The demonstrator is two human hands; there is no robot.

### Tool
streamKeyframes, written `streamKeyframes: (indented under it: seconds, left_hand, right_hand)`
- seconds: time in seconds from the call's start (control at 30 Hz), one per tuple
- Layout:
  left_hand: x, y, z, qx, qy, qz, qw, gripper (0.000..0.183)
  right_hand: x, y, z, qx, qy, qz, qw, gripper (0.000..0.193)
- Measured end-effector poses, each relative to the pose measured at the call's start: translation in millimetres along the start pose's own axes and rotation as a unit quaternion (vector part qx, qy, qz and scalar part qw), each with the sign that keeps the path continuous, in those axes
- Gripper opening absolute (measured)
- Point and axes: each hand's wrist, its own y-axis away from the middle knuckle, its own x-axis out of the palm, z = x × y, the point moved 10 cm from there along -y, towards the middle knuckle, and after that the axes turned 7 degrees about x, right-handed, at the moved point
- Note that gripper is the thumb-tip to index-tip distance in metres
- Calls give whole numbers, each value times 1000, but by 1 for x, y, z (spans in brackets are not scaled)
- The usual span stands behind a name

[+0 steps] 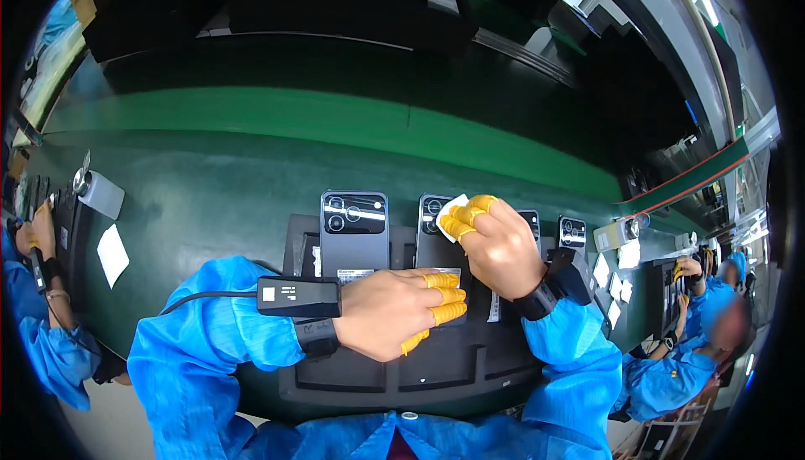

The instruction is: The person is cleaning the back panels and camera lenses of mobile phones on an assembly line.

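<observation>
A dark smartphone (432, 252) lies back up in the middle, its camera lenses at the far end. My left hand (390, 309), with yellow finger covers, rests across the phone's lower part, fingers stretched out. My right hand (503, 246), also in yellow finger covers, pinches a white wipe (451, 215) against the camera area and hides part of it. To the left sits another dark phone (354, 250), back up. A third phone (530, 223) is mostly hidden behind my right hand. Further right lies a fourth phone (572, 233). A black tray (360, 380) lies beneath the hands.
On the left stand a white dispenser bottle (103, 195) and a white wipe sheet (112, 256). Another bottle (615, 235) and several white sheets (601, 271) are at the right. Co-workers in blue (671, 380) work on both sides. A green ledge (335, 112) runs behind the table.
</observation>
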Motion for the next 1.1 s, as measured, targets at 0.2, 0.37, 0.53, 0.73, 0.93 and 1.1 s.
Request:
streamKeyframes:
  seconds: [0.2,0.37,0.53,0.73,0.93,1.1]
  left_hand:
    - [2,1,2,-14,-8,18,1000,60]
    - [3,-2,3,-21,-7,31,999,61]
    - [6,-4,6,-58,27,79,995,58]
    - [3,-2,6,-32,8,41,999,56]
    - [1,-4,3,-10,-4,10,1000,54]
    - [2,-2,4,-5,1,5,1000,54]
  right_hand:
    - [-7,10,-3,19,20,44,999,18]
    - [-19,-14,16,-34,-40,-60,997,16]
    - [13,0,15,-59,-23,18,998,25]
    - [0,16,8,-16,-11,43,999,11]
    - [-10,-4,-21,62,-19,1,998,17]
    - [2,-13,-22,83,-41,-17,996,22]
